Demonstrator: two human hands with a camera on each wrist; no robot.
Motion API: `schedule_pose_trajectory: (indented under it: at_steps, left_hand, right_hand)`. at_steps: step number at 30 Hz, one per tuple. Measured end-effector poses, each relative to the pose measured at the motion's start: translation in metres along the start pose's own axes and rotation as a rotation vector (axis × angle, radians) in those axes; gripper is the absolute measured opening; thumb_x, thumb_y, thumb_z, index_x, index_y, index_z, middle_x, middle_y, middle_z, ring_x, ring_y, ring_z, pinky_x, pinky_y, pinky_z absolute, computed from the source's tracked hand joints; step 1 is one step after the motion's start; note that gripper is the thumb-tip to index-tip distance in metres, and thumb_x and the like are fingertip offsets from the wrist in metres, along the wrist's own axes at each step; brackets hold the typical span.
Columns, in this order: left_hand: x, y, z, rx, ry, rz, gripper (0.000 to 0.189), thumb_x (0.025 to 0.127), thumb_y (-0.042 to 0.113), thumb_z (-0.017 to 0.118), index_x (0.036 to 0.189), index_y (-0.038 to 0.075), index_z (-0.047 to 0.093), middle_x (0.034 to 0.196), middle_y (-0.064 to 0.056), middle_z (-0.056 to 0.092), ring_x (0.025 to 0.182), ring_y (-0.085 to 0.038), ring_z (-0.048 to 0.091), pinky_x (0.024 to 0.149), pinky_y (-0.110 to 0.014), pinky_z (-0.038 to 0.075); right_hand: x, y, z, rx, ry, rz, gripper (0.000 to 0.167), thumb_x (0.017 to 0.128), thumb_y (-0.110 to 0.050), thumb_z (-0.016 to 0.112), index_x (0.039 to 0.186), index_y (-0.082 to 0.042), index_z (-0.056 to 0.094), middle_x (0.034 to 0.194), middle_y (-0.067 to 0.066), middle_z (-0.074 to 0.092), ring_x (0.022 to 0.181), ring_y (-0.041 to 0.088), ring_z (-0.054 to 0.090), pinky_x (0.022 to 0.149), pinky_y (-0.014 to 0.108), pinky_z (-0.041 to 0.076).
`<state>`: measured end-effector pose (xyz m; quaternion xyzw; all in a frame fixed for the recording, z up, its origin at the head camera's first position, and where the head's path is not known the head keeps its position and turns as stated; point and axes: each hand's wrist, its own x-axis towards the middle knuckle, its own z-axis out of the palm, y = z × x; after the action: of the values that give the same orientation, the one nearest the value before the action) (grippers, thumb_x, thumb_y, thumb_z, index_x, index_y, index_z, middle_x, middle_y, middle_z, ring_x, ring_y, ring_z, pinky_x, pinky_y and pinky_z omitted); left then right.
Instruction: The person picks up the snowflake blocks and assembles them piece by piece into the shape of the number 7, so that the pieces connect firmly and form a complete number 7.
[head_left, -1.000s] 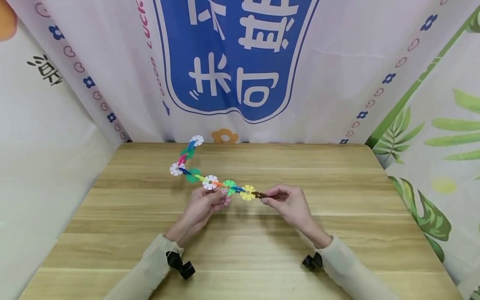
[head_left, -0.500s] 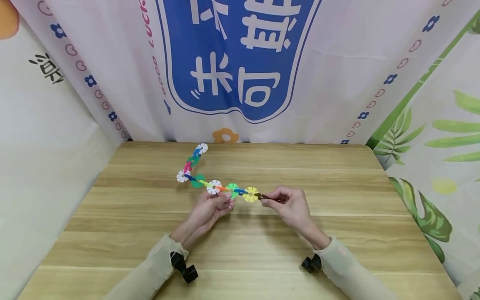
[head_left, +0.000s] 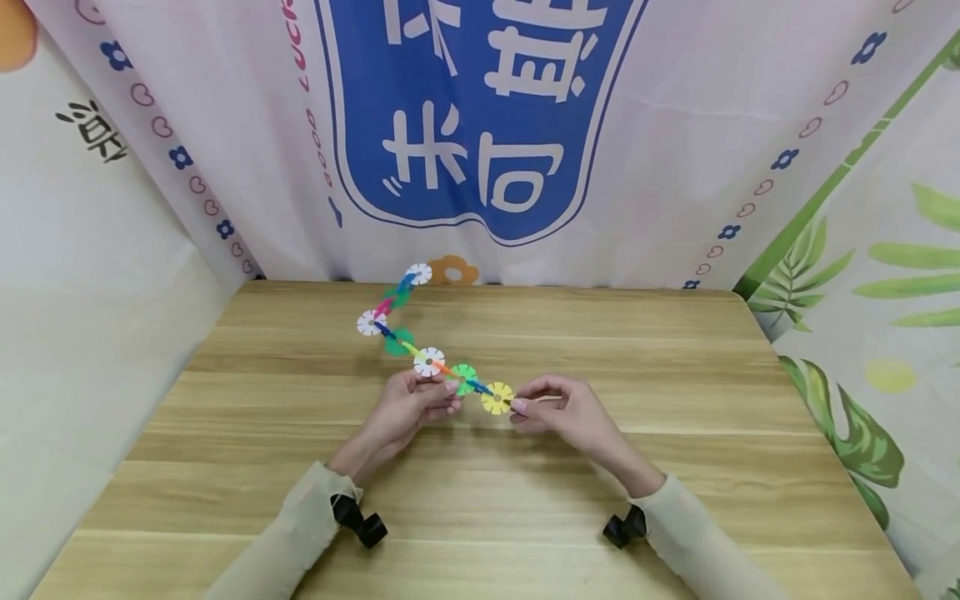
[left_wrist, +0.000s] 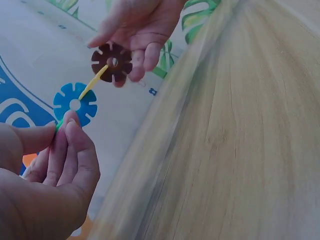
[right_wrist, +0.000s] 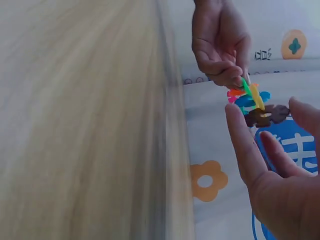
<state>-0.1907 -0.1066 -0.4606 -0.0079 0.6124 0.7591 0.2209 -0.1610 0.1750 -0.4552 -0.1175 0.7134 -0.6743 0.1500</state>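
Observation:
A chain of slotted plastic snowflake discs hangs above the table between both hands. My left hand (head_left: 408, 408) pinches a bright green disc (head_left: 463, 379) between thumb and fingers. Beside it sits a blue disc (left_wrist: 75, 104), linked to a yellow disc (head_left: 497, 398). At the chain's near end, the thumb and fingers of my right hand (head_left: 562, 412) hold a brown disc (left_wrist: 111, 62) by its edges; in the head view those fingers mostly hide it. Past my left hand the chain runs on through a white disc (head_left: 429, 362) and several coloured ones to a white end disc (head_left: 419, 274).
A wood-grain table (head_left: 480, 517) lies beneath the hands. Behind its far edge hangs a printed white curtain (head_left: 660, 167); a leaf-patterned cloth (head_left: 885, 333) covers the right side. Black wrist-camera mounts (head_left: 358, 521) sit at both cuffs.
The chain's far end dipped, then rose, and shifted right. My right hand has come slightly left, closer to the yellow disc, and the brown disc shows less in the head view.

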Motion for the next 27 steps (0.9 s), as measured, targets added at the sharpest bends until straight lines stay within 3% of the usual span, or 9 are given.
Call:
schedule_pose_trajectory:
  at_steps: [2,5,10,13,16,18,22,24,27]
  left_hand:
    - [0.000,0.000,0.001,0.015,-0.021,0.007,0.005,0.100,0.004,0.068,0.104,0.003,0.067,0.090,-0.003,0.080,0.082,-0.013,0.077,0.091,-0.033,0.069]
    - [-0.001,0.000,0.002,0.064,-0.060,0.022,0.007,0.101,0.006,0.069,0.106,0.002,0.067,0.091,-0.004,0.081,0.083,-0.013,0.077,0.091,-0.035,0.069]
    - [-0.002,0.000,0.004,0.182,-0.111,0.031,0.017,0.100,0.007,0.070,0.114,-0.003,0.067,0.095,-0.004,0.080,0.087,-0.014,0.077,0.090,-0.034,0.069]
    - [-0.001,0.001,0.005,0.253,-0.096,0.024,0.024,0.100,0.008,0.070,0.120,-0.005,0.067,0.100,-0.007,0.080,0.090,-0.016,0.077,0.090,-0.033,0.069]
    - [-0.001,0.003,0.005,0.292,-0.042,0.018,0.030,0.102,0.007,0.067,0.128,-0.008,0.064,0.108,-0.016,0.079,0.094,-0.020,0.077,0.091,-0.035,0.069]
    - [-0.001,0.007,0.004,0.284,0.019,0.015,0.032,0.103,0.005,0.063,0.132,-0.008,0.061,0.112,-0.020,0.077,0.096,-0.022,0.077,0.093,-0.037,0.068]
    - [-0.002,0.019,0.000,0.225,0.098,0.025,0.033,0.105,0.003,0.056,0.135,-0.010,0.056,0.111,-0.018,0.077,0.101,-0.022,0.077,0.103,-0.043,0.065]
    - [-0.002,0.025,-0.002,0.189,0.094,0.024,0.038,0.106,0.005,0.054,0.140,-0.011,0.050,0.118,-0.017,0.075,0.106,-0.023,0.076,0.110,-0.046,0.060]
    - [0.001,0.029,-0.005,0.166,0.079,0.005,0.046,0.109,0.015,0.053,0.147,-0.009,0.044,0.138,-0.026,0.066,0.114,-0.024,0.074,0.114,-0.048,0.057]
  right_hand:
    - [0.000,-0.002,-0.003,0.070,-0.050,0.058,0.039,0.099,-0.021,0.075,0.124,0.007,0.065,0.120,0.036,0.069,0.107,0.051,0.073,0.091,0.054,0.067]
    - [0.000,-0.003,-0.006,0.067,-0.116,0.106,0.044,0.100,-0.021,0.073,0.132,0.007,0.062,0.120,0.038,0.068,0.099,0.042,0.076,0.090,0.053,0.068]
    - [-0.001,-0.001,-0.004,-0.060,-0.193,0.119,0.045,0.099,-0.018,0.073,0.136,0.006,0.062,0.112,0.023,0.074,0.088,0.020,0.073,0.081,0.031,0.068]
    - [-0.001,0.001,-0.001,-0.148,-0.158,0.097,0.041,0.096,-0.021,0.078,0.130,0.001,0.069,0.108,0.012,0.075,0.090,0.015,0.070,0.076,0.021,0.062]
    - [-0.001,0.003,0.002,-0.199,-0.085,0.064,0.035,0.093,-0.021,0.082,0.122,-0.003,0.074,0.108,0.011,0.076,0.090,0.015,0.072,0.074,0.021,0.063]
    - [-0.002,0.004,0.003,-0.193,-0.038,0.043,0.030,0.092,-0.018,0.083,0.116,-0.002,0.076,0.105,0.015,0.078,0.087,0.018,0.075,0.074,0.027,0.067]
    - [-0.002,0.003,0.006,-0.175,0.022,-0.008,0.019,0.091,-0.009,0.081,0.106,0.003,0.076,0.096,0.022,0.079,0.079,0.021,0.078,0.073,0.041,0.070]
    - [-0.003,0.002,0.009,-0.211,0.047,-0.053,0.014,0.091,-0.006,0.081,0.101,0.002,0.077,0.091,0.021,0.079,0.076,0.019,0.078,0.070,0.041,0.070]
    - [-0.005,0.002,0.017,-0.348,0.095,-0.139,0.007,0.088,-0.005,0.083,0.092,-0.005,0.077,0.087,0.011,0.079,0.072,0.014,0.075,0.064,0.030,0.068]
